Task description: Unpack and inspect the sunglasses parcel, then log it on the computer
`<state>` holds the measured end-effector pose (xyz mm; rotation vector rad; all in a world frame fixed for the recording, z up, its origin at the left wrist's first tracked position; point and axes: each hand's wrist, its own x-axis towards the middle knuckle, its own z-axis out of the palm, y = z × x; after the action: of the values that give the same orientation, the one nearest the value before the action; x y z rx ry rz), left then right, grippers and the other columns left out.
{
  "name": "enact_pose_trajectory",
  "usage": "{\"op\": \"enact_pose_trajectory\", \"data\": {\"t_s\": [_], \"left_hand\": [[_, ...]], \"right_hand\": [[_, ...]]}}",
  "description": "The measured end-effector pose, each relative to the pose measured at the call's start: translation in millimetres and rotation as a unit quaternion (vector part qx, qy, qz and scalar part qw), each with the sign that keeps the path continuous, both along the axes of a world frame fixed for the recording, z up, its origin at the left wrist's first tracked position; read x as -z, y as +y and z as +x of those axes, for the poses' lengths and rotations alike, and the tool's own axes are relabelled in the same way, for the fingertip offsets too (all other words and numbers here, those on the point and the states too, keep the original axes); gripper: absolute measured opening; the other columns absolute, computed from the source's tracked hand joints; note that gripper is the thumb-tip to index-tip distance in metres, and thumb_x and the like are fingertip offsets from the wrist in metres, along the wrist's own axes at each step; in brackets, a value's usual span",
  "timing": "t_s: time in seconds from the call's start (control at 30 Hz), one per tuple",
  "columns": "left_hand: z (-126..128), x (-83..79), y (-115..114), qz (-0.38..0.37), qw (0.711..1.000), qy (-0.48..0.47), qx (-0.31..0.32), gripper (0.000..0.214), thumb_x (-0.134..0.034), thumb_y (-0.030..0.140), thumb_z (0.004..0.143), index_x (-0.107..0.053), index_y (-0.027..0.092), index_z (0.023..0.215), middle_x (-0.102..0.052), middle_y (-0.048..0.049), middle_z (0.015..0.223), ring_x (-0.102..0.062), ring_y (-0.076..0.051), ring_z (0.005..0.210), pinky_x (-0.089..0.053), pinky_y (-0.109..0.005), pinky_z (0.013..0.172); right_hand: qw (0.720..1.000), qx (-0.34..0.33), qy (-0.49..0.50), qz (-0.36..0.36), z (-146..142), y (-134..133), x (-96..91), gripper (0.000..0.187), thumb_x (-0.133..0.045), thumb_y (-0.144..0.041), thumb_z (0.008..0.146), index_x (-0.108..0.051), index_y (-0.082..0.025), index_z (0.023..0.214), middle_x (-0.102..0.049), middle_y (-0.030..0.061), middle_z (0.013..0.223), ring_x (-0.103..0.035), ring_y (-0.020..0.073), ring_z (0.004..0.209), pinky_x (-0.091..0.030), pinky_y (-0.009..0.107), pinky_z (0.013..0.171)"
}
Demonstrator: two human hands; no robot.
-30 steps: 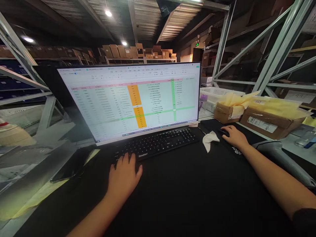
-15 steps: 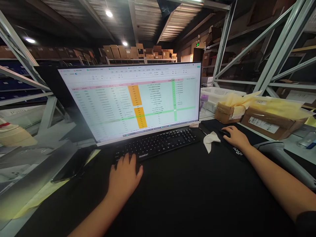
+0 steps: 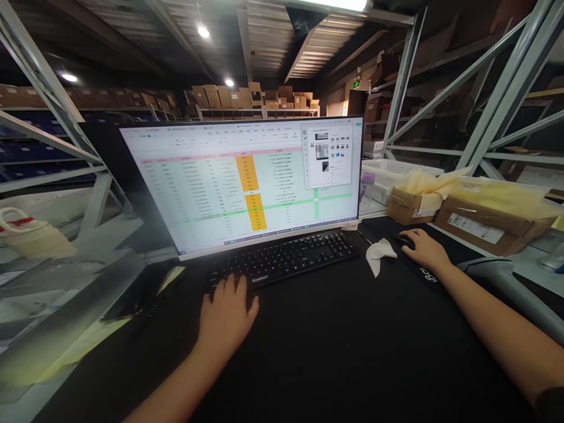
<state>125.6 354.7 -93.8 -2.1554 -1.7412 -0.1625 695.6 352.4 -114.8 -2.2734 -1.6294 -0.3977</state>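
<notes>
My left hand [image 3: 228,311] lies with fingers spread at the lower left edge of a black keyboard [image 3: 291,255], fingertips on its front keys. Over at the right, my right hand [image 3: 423,249] is wrapped over a dark computer mouse [image 3: 406,239], most of which the hand covers. A monitor [image 3: 211,182] stands behind the keyboard and shows a spreadsheet with an orange column and a green row. On its upper right a smaller window [image 3: 328,155] with pictures overlaps the sheet. A crumpled white tissue [image 3: 379,254] lies between keyboard and mouse.
Right of the mouse stand two cardboard boxes, a small one [image 3: 403,205] and a larger one [image 3: 471,222], holding yellowish packing. A grey handheld scanner [image 3: 496,270] lies beside my right forearm. A dark phone-like slab [image 3: 134,294] rests at left. Metal shelving [image 3: 403,82] surrounds the desk.
A small window with pictures has appeared over the spreadsheet's upper right. The whole view has shifted slightly; both hands stay at the keyboard and mouse.
</notes>
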Motion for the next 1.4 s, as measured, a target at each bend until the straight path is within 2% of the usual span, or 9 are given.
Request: {"op": "enact_pose_trajectory", "data": {"t_s": [0.33, 0.83, 1.17, 1.4], "left_hand": [[-0.1, -1.6, -1.2, -0.003, 1.000, -0.005, -0.003, 0.055, -0.042, 0.037, 0.100, -0.053, 0.010, 0.147, -0.051, -0.0234, 0.152, -0.047, -0.039, 0.140, -0.044, -0.059, 0.108], [0.9, -2.3, -1.0, -0.008, 1.000, 0.003, -0.006, 0.056, -0.042, 0.037, 0.100, -0.052, 0.009, 0.147, -0.051, -0.0239, 0.153, -0.047, -0.039, 0.141, -0.044, -0.059, 0.108], [0.4, -4.1, -3.5, -0.013, 1.000, -0.001, -0.003, 0.056, -0.043, 0.038, 0.100, -0.051, 0.008, 0.147, -0.050, -0.0242, 0.153, -0.047, -0.039, 0.140, -0.044, -0.059, 0.108], [-0.3, -2.8, -2.1, -0.014, 1.000, -0.009, -0.002, 0.055, -0.043, 0.038, 0.099, -0.052, 0.010, 0.146, -0.050, -0.0237, 0.153, -0.046, -0.040, 0.141, -0.043, -0.060, 0.109]], "right_hand": [[1.000, -0.001, -0.005, 0.010, 3.2, 1.9, 3.5, 0.053, -0.047, -0.046, 0.091, -0.059, -0.025, 0.138, -0.058, 0.0099, 0.139, -0.064, 0.0276, 0.113, -0.055, 0.041, 0.092], [1.000, -0.004, -0.010, 0.000, -0.2, -0.4, 0.4, 0.049, -0.048, -0.044, 0.090, -0.062, -0.029, 0.134, -0.059, 0.0070, 0.137, -0.065, 0.0253, 0.110, -0.055, 0.038, 0.087], [1.000, -0.017, -0.013, -0.015, -4.2, -3.1, -2.8, 0.050, -0.047, -0.046, 0.091, -0.061, -0.029, 0.135, -0.058, 0.0064, 0.138, -0.065, 0.0261, 0.111, -0.055, 0.040, 0.087], [0.999, -0.026, -0.022, 0.003, -4.6, -2.7, -1.1, 0.048, -0.049, -0.045, 0.089, -0.064, -0.029, 0.132, -0.059, 0.0075, 0.136, -0.065, 0.0264, 0.109, -0.057, 0.039, 0.083]]}}
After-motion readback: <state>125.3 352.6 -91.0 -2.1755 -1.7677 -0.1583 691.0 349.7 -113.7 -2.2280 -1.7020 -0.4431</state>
